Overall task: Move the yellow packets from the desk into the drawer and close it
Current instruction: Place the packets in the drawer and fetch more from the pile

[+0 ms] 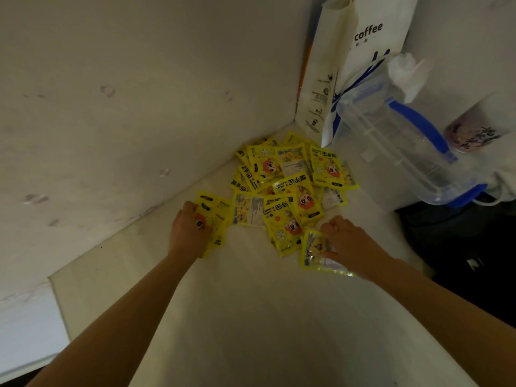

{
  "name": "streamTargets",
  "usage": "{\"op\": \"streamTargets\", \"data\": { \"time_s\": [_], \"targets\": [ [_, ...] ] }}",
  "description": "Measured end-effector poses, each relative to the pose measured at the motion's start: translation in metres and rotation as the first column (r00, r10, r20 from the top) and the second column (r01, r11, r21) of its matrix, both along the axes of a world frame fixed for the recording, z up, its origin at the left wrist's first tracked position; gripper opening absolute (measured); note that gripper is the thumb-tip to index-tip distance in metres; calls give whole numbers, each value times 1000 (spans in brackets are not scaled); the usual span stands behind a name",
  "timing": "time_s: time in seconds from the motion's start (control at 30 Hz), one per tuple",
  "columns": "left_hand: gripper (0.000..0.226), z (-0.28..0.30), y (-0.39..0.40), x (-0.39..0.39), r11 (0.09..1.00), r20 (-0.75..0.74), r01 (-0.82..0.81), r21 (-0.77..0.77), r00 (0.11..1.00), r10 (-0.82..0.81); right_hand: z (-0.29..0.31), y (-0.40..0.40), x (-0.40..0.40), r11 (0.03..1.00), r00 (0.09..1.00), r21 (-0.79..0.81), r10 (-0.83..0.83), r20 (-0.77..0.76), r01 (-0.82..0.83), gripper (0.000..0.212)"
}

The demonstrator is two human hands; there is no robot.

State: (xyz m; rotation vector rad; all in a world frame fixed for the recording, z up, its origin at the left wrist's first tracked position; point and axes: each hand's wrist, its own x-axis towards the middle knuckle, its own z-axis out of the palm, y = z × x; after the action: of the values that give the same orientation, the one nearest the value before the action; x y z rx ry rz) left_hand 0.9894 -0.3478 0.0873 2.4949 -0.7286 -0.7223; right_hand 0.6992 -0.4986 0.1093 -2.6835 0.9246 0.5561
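**Both hands on yellow packets at the desk corner**

The pale desk (251, 317) fills most of the view and meets two whitish walls in a corner at the top. Against the right wall stands a tall white paper bag (360, 51) printed with the word "coffee". Just in front of it, tilted over to the right, is a clear plastic jug (396, 152) with a blue handle and a blue-edged lid. To the right of the jug a cup (472, 132) with a purplish printed sleeve shows in part; what it stands on cannot be told.

A loose heap of yellow packets (287, 180) lies in the corner of the desk, overlapping one another, some face up with a cartoon figure and some turned to the printed back. The drawer does not show in this view.

The left hand (190, 230) lies over a packet at the near left edge of the heap, fingers curled onto it and gripping it. The right hand (351, 244) holds another packet (315, 250) at the near right edge, thumb and fingers pinching it.
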Motion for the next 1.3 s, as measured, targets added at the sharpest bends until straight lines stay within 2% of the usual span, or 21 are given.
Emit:
{"op": "streamTargets", "data": {
  "time_s": [0.1, 0.23, 0.27, 0.33, 0.4, 0.5, 0.6, 0.67, 0.7, 0.8, 0.9, 1.03, 1.13, 1.2, 1.3],
  "targets": [
    [57, 5, 13, -8, 997, -44, -59, -50, 997, 57, 3, 4, -8, 997, 998, 52, -64, -17, 65, 42],
    [73, 13, 22, -17, 989, -121, -132, -71, 985, 123, 2, 4, -23, 945, 974, 245, -226, 17, 215, 44],
    [69, 15, 24, -17, 985, -158, -158, -69, 977, 145, 1, 4, -27, 929, 965, 286, -259, 46, 236, 53],
    [45, 19, 26, -18, 978, -243, -194, -73, 955, 171, 0, 3, -34, 904, 939, 333, -323, 116, 269, 67],
    [27, 23, 27, -19, 965, -333, -239, -108, 923, 191, 2, 1, -33, 870, 894, 351, -420, 155, 347, 51],
    [20, 33, 22, -18, 953, -410, -267, -142, 892, 189, 5, -5, -30, 810, 795, 377, -555, 243, 450, 37],
    [18, 42, 10, -15, 979, -388, -143, -145, 919, 76, 9, -14, -22, 716, 674, 438, -683, 280, 544, 23],
    [19, 43, -4, -14, 994, -316, -5, -108, 948, -30, 9, -20, -14, 714, 656, 422, -692, 301, 559, 28],
    [21, 43, -13, -14, 995, -274, 67, -68, 958, -83, 11, -22, -9, 709, 644, 428, -698, 312, 561, 23],
    [39, 38, -38, -15, 961, -157, 271, 53, 953, -260, 15, -28, 10, 674, 583, 473, -735, 347, 567, 16],
    [47, 30, -58, -16, 906, -110, 418, 73, 906, -409, 18, -34, 29, 639, 533, 528, -765, 361, 560, 14],
    [54, 24, -77, -20, 872, -181, 485, 68, 865, -468, 11, -42, 48, 600, 501, 565, -795, 341, 567, 19],
    [77, 18, -84, -19, 818, -170, 564, 109, 822, -544, 6, -43, 58, 570, 481, 601, -815, 324, 560, 17],
    [89, 12, -85, -19, 785, -119, 603, 143, 798, -591, 4, -43, 62, 556, 475, 613, -823, 311, 561, 25],
    [74, 13, -82, -23, 768, -44, 611, 194, 787, -615, 2, -45, 65, 551, 475, 600, -827, 300, 580, 30]
  ]
}}
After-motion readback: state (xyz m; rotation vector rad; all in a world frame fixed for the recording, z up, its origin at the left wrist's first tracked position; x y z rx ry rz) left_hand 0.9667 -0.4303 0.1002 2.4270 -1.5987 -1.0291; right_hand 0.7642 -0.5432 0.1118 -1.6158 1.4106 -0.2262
